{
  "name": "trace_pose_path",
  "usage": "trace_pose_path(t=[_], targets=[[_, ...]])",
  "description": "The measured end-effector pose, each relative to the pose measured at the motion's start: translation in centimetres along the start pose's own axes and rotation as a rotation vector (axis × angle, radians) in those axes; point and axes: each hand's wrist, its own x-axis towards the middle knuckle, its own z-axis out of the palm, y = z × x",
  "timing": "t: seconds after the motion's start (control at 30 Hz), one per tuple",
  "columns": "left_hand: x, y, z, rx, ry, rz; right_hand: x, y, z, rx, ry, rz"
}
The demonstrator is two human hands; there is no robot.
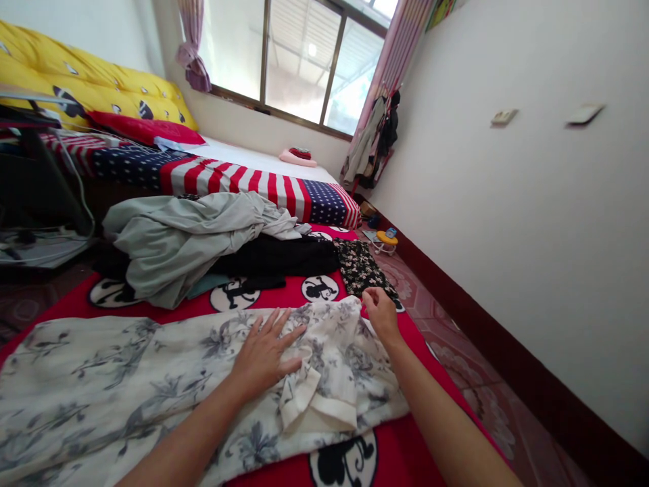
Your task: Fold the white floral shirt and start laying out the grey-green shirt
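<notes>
The garment (pixel 126 385) lies on the blanket (pixel 398 456); the left hand (pixel 266 352) rests spread upon it; the right hand (pixel 380 311) curls at its edge, grip I cannot tell; smoothing seems the step; next calls for gentle pull.

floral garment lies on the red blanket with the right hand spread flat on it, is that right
Wrong hand: the head view shows the left hand spread flat on the floral garment, which does lie on the red blanket.
</notes>
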Motion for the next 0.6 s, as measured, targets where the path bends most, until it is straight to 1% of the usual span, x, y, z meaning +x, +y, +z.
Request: trace_pose_path(t=[0.17, 0.2, 0.27, 0.33, 0.47, 0.53, 0.6], targets=[[-0.1, 0.1, -0.1, 0.012, 0.004, -0.003, -1.3, -2.0, -0.1, -0.070, -0.135, -0.076], [-0.1, 0.1, -0.1, 0.011, 0.003, -0.005, -1.5, -2.2, -0.2, -0.077, -0.145, -0.091], [-0.1, 0.1, -0.1, 0.006, -0.004, -0.008, -1.9, -2.2, -0.6, -0.075, -0.117, -0.099], [-0.1, 0.1, -0.2, -0.003, -0.012, -0.006, -2.5, -1.6, -0.8, -0.092, -0.081, -0.094], [-0.1, 0.2, -0.4, -0.015, -0.019, -0.016, -4.1, -0.2, -0.7, -0.189, -0.087, -0.084], [-0.1, 0.3, -0.4, -0.014, -0.019, -0.018, -4.7, -0.4, -0.7, -0.262, -0.071, -0.102], [-0.1, 0.3, -0.3, -0.011, -0.016, -0.015, -5.2, -1.6, -0.6, -0.344, -0.021, -0.180]])
